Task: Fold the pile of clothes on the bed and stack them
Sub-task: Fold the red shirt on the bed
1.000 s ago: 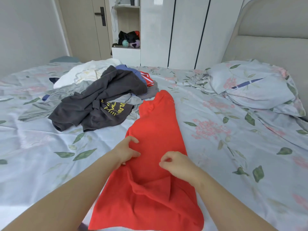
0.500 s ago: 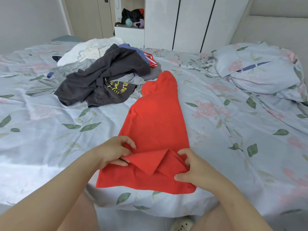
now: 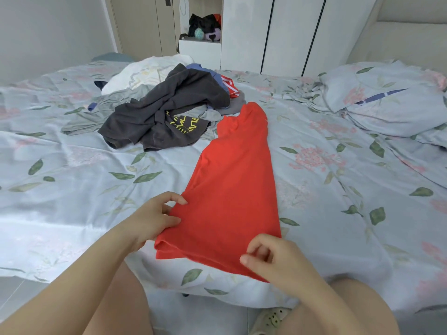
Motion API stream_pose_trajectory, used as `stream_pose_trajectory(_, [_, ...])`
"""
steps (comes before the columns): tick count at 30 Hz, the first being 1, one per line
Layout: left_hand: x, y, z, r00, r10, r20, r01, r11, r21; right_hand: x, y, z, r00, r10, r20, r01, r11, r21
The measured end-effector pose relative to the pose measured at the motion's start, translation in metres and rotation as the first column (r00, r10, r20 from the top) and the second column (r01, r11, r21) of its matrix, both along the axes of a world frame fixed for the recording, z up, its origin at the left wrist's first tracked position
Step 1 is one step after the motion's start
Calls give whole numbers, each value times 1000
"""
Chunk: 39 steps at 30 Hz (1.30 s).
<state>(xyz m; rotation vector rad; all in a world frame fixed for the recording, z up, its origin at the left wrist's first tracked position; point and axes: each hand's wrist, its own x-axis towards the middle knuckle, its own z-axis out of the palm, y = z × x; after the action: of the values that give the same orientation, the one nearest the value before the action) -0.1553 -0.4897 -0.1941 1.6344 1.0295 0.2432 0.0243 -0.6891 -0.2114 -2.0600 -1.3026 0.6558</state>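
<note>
Bedsheet (image 3: 72, 213) carries our long red garment (image 3: 232, 189) at the near edge, with the unfolded pile (image 3: 164, 112) just beyond. Our left hand (image 3: 152, 221) pinches the garment's left edge, fingers curled; our right hand (image 3: 278, 264) pinches the near right corner.

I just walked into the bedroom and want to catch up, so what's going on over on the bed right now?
A person is folding a red garment at the near edge of the bed. It lies as a long narrow strip. The left hand pinches its left edge and the right hand pinches its near right corner. Behind it sits the unfolded pile, with a dark grey top uppermost. No folded stack is in view.
</note>
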Motion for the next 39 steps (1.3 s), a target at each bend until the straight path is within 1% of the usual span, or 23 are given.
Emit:
stream_pose_trajectory(1, [-1,2,0,998,4,-60,1,997,71,4,2,1,997,-82,3,82,996,30])
stream_pose_trajectory(2, [-2,3,1,994,3,-109,8,994,105,10,4,1,986,-164,24,162,984,70])
stream_pose_trajectory(4, [3,6,3,990,11,-139,0,997,79,22,14,-2,958,-282,57,272,952,141])
stream_pose_trajectory(6, [17,10,7,992,62,-106,-54,996,72,35,28,-4,938,-344,26,337,929,157])
stream_pose_trajectory(9, [48,25,3,986,165,-38,-159,979,129,47,52,-6,911,-400,-102,407,911,66])
stream_pose_trajectory(11, [70,36,-1,982,188,-3,-186,976,111,52,66,-7,878,-434,-204,452,891,50])
stream_pose_trajectory(13, [89,46,-6,976,202,79,-209,974,88,59,76,-9,853,-463,-240,489,871,57])
stream_pose_trajectory(14, [94,49,-8,963,238,124,-252,960,120,62,79,-10,849,-473,-235,498,866,56])
stream_pose_trajectory(16, [93,54,-14,916,358,183,-395,885,246,68,81,-10,834,-497,-238,522,851,51])
stream_pose_trajectory(17, [89,53,-18,897,406,172,-441,843,309,71,81,-11,820,-510,-259,537,842,40])
stream_pose_trajectory(18, [85,52,-23,895,427,133,-445,818,364,75,82,-11,804,-525,-281,554,832,31])
stream_pose_trajectory(19, [81,51,-26,903,422,84,-419,816,398,79,83,-11,787,-541,-297,571,820,20])
stream_pose_trajectory(20, [81,53,-29,912,407,42,-389,830,399,82,86,-10,777,-550,-305,579,815,4])
stream_pose_trajectory(23, [97,70,-21,939,343,11,-333,901,279,90,102,-8,763,-567,-311,591,806,-20])
stream_pose_trajectory(25, [113,80,-18,947,313,71,-321,925,201,93,111,-9,780,-548,-303,570,822,-18])
stream_pose_trajectory(27, [123,86,-22,889,430,160,-451,881,143,98,113,-11,764,-541,-351,572,820,-21])
stream_pose_trajectory(28, [124,87,-24,845,510,165,-529,841,111,100,112,-11,734,-547,-403,582,812,-41])
stream_pose_trajectory(29, [125,89,-26,820,555,140,-570,815,104,104,110,-12,696,-556,-455,597,800,-65])
stream_pose_trajectory(30, [128,91,-26,827,554,90,-561,819,116,107,110,-12,667,-560,-491,603,793,-86])
stream_pose_trajectory(32, [138,99,-22,878,477,34,-477,871,120,113,114,-13,664,-551,-505,589,802,-100])
stream_pose_trajectory(36, [169,121,-13,922,379,76,-383,922,50,127,138,-11,694,-522,-496,589,808,-26])
stream_pose_trajectory(39, [191,132,-11,944,302,135,-304,953,-2,141,163,-14,658,-522,-542,601,799,-39])
